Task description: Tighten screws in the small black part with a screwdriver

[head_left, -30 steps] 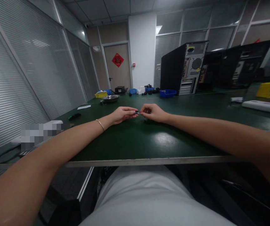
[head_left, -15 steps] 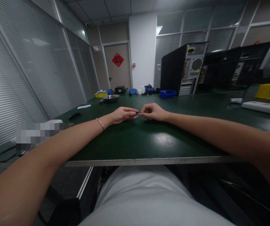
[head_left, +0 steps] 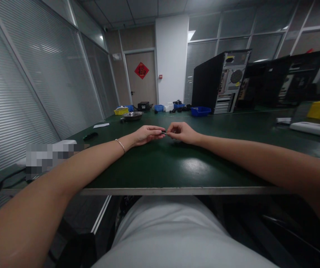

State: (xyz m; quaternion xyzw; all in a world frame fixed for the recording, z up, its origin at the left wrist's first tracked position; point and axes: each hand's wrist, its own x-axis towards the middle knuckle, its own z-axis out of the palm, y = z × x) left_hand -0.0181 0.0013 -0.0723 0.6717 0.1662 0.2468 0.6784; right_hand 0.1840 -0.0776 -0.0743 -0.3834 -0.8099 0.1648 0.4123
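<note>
Just above the dark green tabletop (head_left: pixel 160 167), my two hands meet fingertip to fingertip. My left hand (head_left: pixel 148 135), with a bracelet at its wrist, pinches a small dark piece (head_left: pixel 163 132) between thumb and fingers. From that piece a thin, light metallic part reaches toward my right hand (head_left: pixel 182 133). My right hand is closed in a pinch on this thin end. The piece is too small for me to tell its kind, and the fingertips hide most of it.
A metal bowl (head_left: pixel 132 116) stands beyond my left hand. Blue bin (head_left: pixel 200 111) and computer tower (head_left: pixel 219 83) are at the back right. A dark green object (head_left: pixel 90 136) and white paper (head_left: pixel 101 125) lie left. A long white bar (head_left: pixel 314 128) lies right.
The view has shifted slightly. Both hands keep their pinch in nearly the same place, and the small dark piece shows at a slightly different angle between them.
</note>
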